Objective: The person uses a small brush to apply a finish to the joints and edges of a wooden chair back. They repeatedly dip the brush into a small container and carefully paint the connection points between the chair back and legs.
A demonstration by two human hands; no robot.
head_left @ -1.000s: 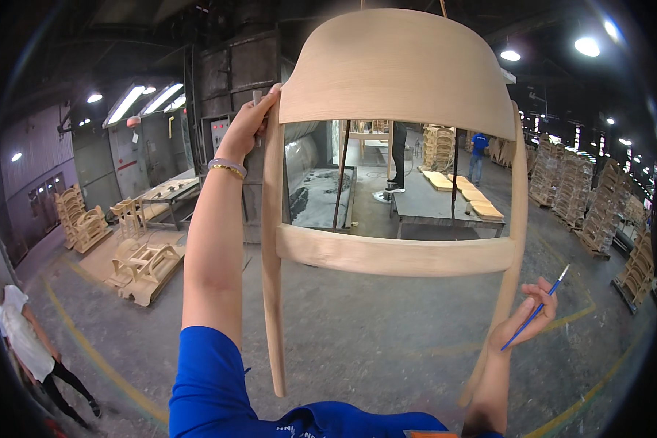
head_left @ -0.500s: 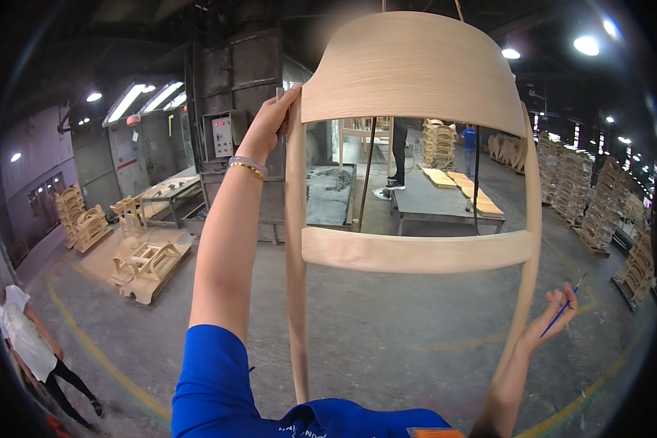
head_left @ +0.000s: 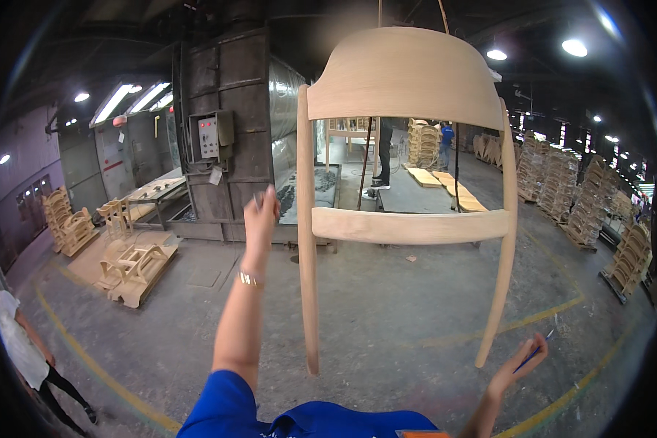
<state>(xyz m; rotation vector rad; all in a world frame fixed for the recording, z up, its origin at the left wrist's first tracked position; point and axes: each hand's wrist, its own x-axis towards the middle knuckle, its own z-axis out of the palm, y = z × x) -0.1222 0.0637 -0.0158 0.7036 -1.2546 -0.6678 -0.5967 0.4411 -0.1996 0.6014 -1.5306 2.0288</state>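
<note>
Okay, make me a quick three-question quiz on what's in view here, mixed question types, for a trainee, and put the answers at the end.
1. Multiple choice: What does the right hand hold?
A) A yellow hammer
B) A slim blue-handled brush
C) A green spray can

2. True or false: The left hand grips the pale wooden chair frame with a curved top panel.

3. Short answer: From the person's viewpoint, on which side of the frame is the grey metal control box?

Key:
1. B.
2. False; a gap shows between the hand and the frame.
3. The left side.
</note>
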